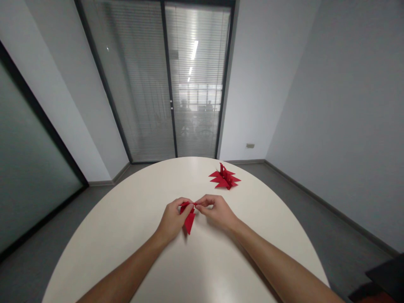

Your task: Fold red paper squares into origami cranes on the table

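- The pale right wall (356, 113) fills the right side of the scene, meeting the floor in a grey skirting strip.
- The desk (126, 219) is cream-coloured with a curved edge, stretching from the near edge of view to the far glass; light reflects off its near part.
- The glass partition (142, 63) stands at the far side, dark-framed, in two panes with horizontal blinds; bright ceiling lights show in its right pane.
- The frosted panel (28, 155) is at the far left, greenish grey in a thick black frame.
- The grey floor (318, 219) shows to the left and right of the desk.
- The right arm (271, 254) and the left arm (135, 261), both bare, reach in from the near side over the desk.
- The right hand (219, 212) is just right of the desk's middle; its grip is pinched together, thumb against finger, on a small red tip.
- The left hand (172, 219) is to the left of it, its grip clamped on the body of the same red piece.
- A dark object (386, 275) sits in the near right corner, cut off by the edge of view.
- The red cluster (224, 179) of pointed, folded pieces lies on the desk, farther and to the right of both hands.
- The red folded piece (190, 223) is between the two hands, near the middle of the desk, one pointed flap hanging toward the near side.
- A small wall plate (250, 146) is low on the far wall, right of the glass.
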`<state>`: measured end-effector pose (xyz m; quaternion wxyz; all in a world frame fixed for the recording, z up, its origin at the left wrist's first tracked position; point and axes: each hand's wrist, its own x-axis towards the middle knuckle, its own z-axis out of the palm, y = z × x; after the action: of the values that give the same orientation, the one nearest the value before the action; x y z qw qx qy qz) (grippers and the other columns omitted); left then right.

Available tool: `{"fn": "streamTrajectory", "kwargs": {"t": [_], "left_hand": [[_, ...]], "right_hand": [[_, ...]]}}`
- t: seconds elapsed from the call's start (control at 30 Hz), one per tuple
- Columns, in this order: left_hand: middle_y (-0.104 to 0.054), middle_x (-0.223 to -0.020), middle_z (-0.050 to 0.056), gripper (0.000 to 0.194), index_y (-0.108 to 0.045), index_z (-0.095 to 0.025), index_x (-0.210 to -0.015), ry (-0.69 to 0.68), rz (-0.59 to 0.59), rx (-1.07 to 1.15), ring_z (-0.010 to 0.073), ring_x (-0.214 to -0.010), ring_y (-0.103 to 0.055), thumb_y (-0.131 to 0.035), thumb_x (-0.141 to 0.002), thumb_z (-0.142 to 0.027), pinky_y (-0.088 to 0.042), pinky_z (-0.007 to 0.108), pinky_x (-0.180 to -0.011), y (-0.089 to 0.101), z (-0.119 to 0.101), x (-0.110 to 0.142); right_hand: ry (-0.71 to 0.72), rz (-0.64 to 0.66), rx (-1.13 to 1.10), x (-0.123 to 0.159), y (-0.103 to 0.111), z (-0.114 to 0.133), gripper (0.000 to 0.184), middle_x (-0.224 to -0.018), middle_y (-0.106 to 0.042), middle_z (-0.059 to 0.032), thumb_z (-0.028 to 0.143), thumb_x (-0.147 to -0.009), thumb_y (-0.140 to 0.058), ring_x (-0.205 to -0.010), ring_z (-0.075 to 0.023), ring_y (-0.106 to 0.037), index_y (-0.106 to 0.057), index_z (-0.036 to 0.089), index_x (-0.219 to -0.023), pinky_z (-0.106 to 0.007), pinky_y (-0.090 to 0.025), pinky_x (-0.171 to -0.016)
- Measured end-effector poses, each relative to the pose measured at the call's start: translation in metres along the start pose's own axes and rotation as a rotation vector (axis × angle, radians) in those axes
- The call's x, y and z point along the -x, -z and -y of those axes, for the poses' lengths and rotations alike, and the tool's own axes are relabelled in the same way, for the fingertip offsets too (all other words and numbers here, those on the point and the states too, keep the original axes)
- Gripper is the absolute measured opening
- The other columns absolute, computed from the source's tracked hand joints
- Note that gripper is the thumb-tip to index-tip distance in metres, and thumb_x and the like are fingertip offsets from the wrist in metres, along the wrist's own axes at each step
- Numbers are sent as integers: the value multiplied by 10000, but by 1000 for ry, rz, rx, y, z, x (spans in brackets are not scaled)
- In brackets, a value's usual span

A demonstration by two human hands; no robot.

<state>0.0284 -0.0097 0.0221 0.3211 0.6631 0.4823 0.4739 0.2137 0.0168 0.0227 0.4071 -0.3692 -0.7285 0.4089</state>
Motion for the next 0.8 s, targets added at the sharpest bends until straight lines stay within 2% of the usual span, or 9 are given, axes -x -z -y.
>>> {"fn": "streamTrajectory", "kwargs": {"t": [0.2, 0.33, 0.8], "left_hand": [[-722, -819, 30, 172, -692, -189, -832, -28, 13, -33, 185, -780, -649, -589, -876, -319, -490, 284, -756, 0, 0, 2], [-732, -858, 35, 136, -714, -197, -836, -53, 2, -81, 195, -829, -659, -616, -854, -290, -484, 303, -807, 0, 3, 2], [-698, -874, 26, 108, -680, -209, -838, -175, 30, -205, 191, -859, -625, -584, -876, -240, -453, 316, -825, 4, 7, 2]], "right_hand": [[4, -18, 22, 1, -1, 2, 109, -801, -750, -40, 255, -819, -677, -754, -181, -679, -731, 169, -857, -284, -508, -713], [15, -19, 71, 3, 1, 6, 68, -788, -746, -27, 194, -798, -668, -752, -175, -675, -724, 169, -826, -273, -498, -724], [64, 12, 128, 3, 3, 7, 102, -803, -745, -8, 193, -821, -647, -765, -160, -667, -734, 183, -872, -253, -482, -730]]}}
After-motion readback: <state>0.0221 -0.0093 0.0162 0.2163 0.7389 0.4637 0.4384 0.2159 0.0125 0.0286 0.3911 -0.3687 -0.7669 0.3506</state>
